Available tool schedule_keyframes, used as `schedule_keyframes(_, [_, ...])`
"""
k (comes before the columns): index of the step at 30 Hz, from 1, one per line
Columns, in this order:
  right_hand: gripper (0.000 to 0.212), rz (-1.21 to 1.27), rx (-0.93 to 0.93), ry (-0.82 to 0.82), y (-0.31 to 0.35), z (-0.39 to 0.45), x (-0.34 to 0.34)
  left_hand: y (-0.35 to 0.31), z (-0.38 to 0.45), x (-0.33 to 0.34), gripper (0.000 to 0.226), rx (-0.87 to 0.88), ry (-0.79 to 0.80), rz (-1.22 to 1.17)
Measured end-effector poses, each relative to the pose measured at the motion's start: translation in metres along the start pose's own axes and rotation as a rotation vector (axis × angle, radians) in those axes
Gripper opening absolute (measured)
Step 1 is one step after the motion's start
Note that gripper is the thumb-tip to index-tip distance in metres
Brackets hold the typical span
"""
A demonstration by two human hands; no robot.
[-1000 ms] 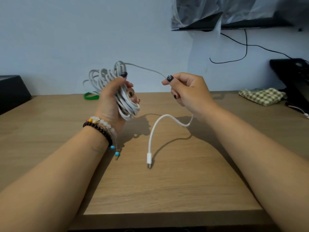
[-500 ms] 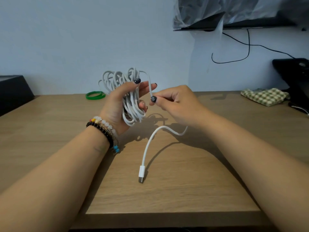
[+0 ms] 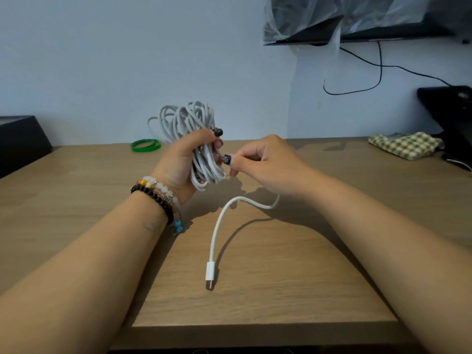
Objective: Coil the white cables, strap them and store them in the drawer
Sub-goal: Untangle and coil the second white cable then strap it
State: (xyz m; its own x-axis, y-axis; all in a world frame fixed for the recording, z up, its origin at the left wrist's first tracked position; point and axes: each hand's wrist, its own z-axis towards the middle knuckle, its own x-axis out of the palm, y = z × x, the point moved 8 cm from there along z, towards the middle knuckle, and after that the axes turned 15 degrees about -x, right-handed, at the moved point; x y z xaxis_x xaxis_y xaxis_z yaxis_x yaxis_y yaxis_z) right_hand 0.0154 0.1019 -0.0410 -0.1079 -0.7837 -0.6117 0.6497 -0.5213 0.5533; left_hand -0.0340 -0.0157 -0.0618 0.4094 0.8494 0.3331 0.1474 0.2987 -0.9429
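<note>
Left hand grips coiled white cable; right hand, at its three o'clock, pinches the loose end above the counter.

since a second ago the right hand has come in from the middle right of the frame to the centre, its pinching fingers now right against the white cable coil in the left hand. the taut strand once strung between the two hands is gone, taken onto the coil. the loose tail's plug has slid lower on the bench, towards the bottom centre of the frame.
</note>
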Motion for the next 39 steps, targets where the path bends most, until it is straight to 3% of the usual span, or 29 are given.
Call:
schedule_keyframes(5, [0.029,0.075,0.034,0.017,-0.004,-0.001,0.003,-0.002,-0.001,-0.006,0.012,0.032,-0.07,0.031])
schedule_keyframes(10, [0.03,0.181,0.071,0.027,-0.009,-0.002,0.005,-0.005,-0.002,0.0,0.002,0.033,0.025,-0.079])
schedule_keyframes(15, [0.033,0.417,0.123,0.052,-0.016,-0.002,0.011,-0.016,-0.003,0.002,0.013,0.09,0.136,-0.3])
schedule_keyframes(22, [0.035,0.596,0.203,0.028,-0.028,-0.003,0.004,-0.027,-0.003,-0.022,0.022,0.15,-0.024,-0.438])
schedule_keyframes(25, [0.032,0.515,0.217,-0.065,-0.036,-0.003,-0.018,-0.032,-0.003,-0.038,0.02,0.174,-0.09,-0.544])
schedule_keyframes(28, [0.025,0.195,0.204,-0.094,-0.038,-0.006,-0.036,-0.031,-0.002,-0.048,0.022,0.167,-0.135,-0.59])
schedule_keyframes(32, [0.023,-0.096,0.167,0.026,-0.028,-0.005,-0.021,-0.031,-0.001,-0.045,0.025,0.156,-0.097,-0.654])
schedule_keyframes(36, [0.027,-0.147,0.112,0.099,-0.013,-0.002,0.0,-0.039,-0.007,-0.04,0.025,0.181,-0.045,-0.71])
schedule_keyframes(39, [0.031,-0.139,0.065,0.237,-0.003,-0.006,0.023,-0.035,-0.005,-0.04,0.025,0.176,-0.118,-0.58])
